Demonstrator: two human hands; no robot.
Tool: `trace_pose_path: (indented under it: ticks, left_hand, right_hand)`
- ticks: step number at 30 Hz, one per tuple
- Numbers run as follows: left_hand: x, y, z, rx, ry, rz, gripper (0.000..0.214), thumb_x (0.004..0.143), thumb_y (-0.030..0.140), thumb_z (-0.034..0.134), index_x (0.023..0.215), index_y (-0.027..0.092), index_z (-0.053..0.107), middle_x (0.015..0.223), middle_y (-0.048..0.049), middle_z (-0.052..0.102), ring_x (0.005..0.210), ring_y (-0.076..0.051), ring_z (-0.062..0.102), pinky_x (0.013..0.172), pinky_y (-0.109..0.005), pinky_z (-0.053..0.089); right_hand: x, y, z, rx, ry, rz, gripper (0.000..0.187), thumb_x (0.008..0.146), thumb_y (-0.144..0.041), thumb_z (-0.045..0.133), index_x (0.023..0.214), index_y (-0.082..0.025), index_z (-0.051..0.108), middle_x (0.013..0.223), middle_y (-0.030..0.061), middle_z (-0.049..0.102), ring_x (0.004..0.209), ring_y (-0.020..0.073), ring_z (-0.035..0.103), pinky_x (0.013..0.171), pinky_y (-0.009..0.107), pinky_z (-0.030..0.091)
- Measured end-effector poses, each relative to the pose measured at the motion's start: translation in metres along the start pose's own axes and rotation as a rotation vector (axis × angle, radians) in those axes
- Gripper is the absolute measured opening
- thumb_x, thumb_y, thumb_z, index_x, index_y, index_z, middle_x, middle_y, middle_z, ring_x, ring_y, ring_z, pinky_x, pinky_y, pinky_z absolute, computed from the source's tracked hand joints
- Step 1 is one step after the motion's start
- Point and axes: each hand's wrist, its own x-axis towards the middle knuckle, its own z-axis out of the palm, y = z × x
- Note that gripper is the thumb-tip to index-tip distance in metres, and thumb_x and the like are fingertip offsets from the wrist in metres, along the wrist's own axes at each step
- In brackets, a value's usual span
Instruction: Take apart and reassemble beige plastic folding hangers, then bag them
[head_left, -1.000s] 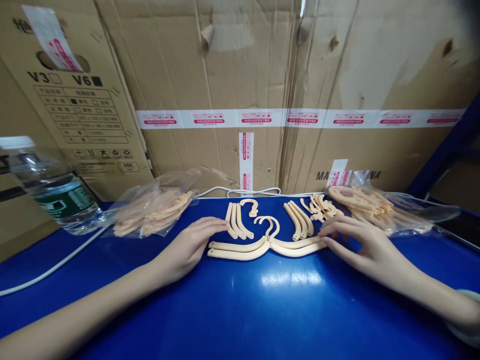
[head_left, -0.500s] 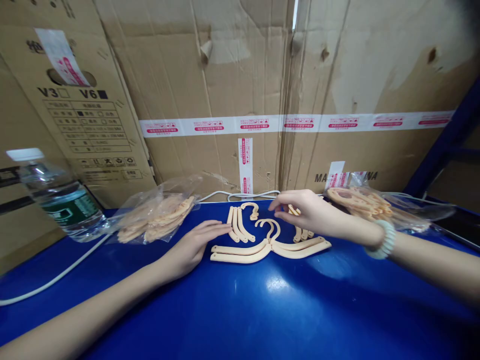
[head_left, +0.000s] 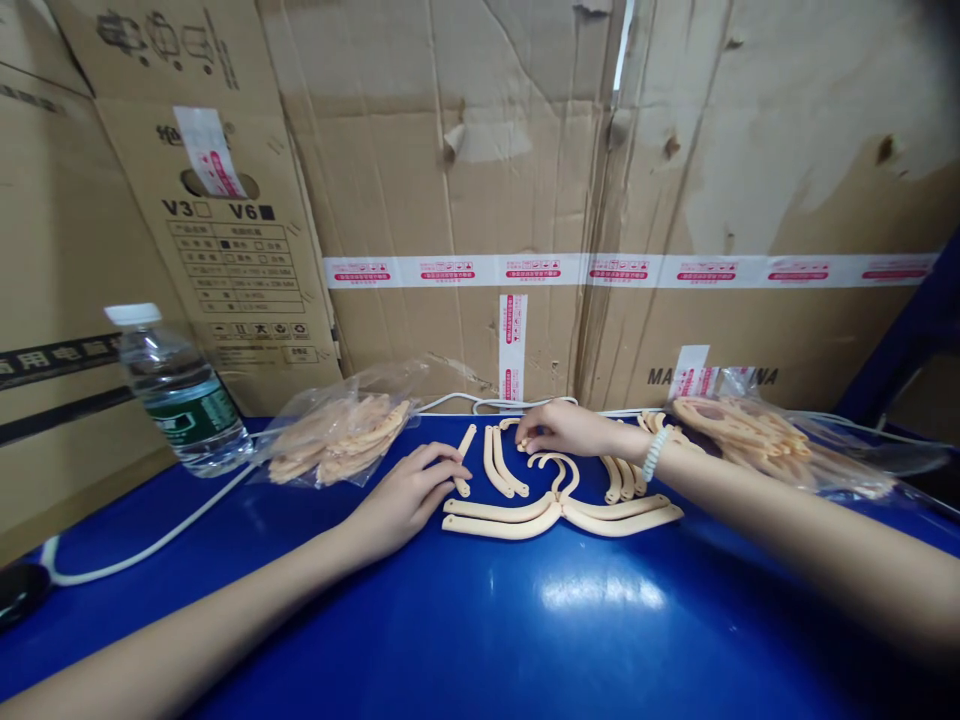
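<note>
Beige plastic hanger parts lie on the blue tabletop (head_left: 450, 630). My left hand (head_left: 416, 495) has its fingertips closed around the lower end of a single hanger arm (head_left: 467, 445), apart from two other curved arms (head_left: 502, 465). Above them, my right hand (head_left: 566, 428) pinches a hanger hook (head_left: 510, 423), mostly hidden by the fingers. A pale coiled band circles the right wrist. Nearer me lie two folding hangers (head_left: 510, 525), one behind the other, hooks pointing away. Several more arms (head_left: 624, 478) lie under the right forearm's far side.
Clear bags of hanger parts stand at left (head_left: 352, 435) and right (head_left: 742, 425). A water bottle (head_left: 184, 400) is at the far left, with a white cable (head_left: 150, 560) running past it. Taped cardboard boxes (head_left: 420, 330) form a wall behind.
My left hand has drawn one hanger arm leftward from the group of three. My right hand has moved left, from the right-hand arms to the hook. The view has shifted left.
</note>
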Motion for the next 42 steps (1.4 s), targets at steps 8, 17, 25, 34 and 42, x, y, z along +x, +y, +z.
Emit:
trace_pose_path:
  ticks: [8, 17, 25, 34, 42]
  left_hand:
    - [0.000, 0.001, 0.000, -0.050, 0.041, -0.028, 0.024, 0.099, 0.015, 0.037, 0.094, 0.020, 0.060, 0.117, -0.0080, 0.062, 0.117, -0.023, 0.056, 0.095, -0.040, 0.048]
    - [0.000, 0.056, -0.012, -0.438, 0.268, -0.181, 0.019, 0.097, 0.023, 0.049, 0.089, 0.021, 0.067, 0.108, -0.0051, 0.067, 0.105, -0.020, 0.062, 0.092, -0.034, 0.049]
    - [-0.008, 0.097, 0.005, -0.991, 0.332, -0.429, 0.028, 0.078, 0.016, 0.073, 0.095, 0.027, 0.053, 0.089, 0.0052, 0.054, 0.074, -0.011, 0.063, 0.065, -0.022, 0.055]
    - [-0.003, 0.089, 0.008, -1.155, 0.079, -0.549, 0.025, 0.076, 0.020, 0.075, 0.095, 0.018, 0.060, 0.088, -0.0008, 0.062, 0.084, -0.015, 0.062, 0.077, -0.027, 0.054]
    - [-0.009, 0.095, 0.006, -1.057, 0.070, -0.388, 0.018, 0.083, 0.017, 0.068, 0.072, 0.019, 0.054, 0.082, 0.0022, 0.058, 0.079, -0.012, 0.059, 0.071, -0.024, 0.049]
  right_hand:
    - [-0.025, -0.012, -0.002, 0.318, 0.286, 0.113, 0.025, 0.089, -0.037, 0.057, 0.098, -0.014, 0.064, 0.086, 0.0068, 0.072, 0.053, 0.0125, 0.066, 0.055, 0.026, 0.052]
    - [-0.100, -0.088, 0.001, 0.698, 0.603, 0.278, 0.027, 0.079, -0.038, 0.073, 0.099, -0.018, 0.072, 0.076, 0.0055, 0.075, 0.065, 0.0152, 0.069, 0.056, 0.024, 0.055]
    - [-0.114, -0.112, 0.047, 0.942, 0.565, 0.332, 0.025, 0.084, -0.039, 0.069, 0.095, -0.017, 0.073, 0.074, 0.0056, 0.074, 0.063, 0.0126, 0.067, 0.058, 0.022, 0.055]
    - [-0.112, -0.113, 0.065, 1.228, 0.495, 0.387, 0.040, 0.078, -0.033, 0.078, 0.106, -0.024, 0.051, 0.075, -0.0047, 0.064, 0.066, 0.0091, 0.063, 0.061, 0.020, 0.051]
    - [-0.113, -0.108, 0.061, 1.133, 0.364, 0.342, 0.017, 0.081, -0.033, 0.074, 0.079, -0.018, 0.067, 0.085, 0.0023, 0.069, 0.077, 0.0116, 0.064, 0.074, 0.025, 0.051]
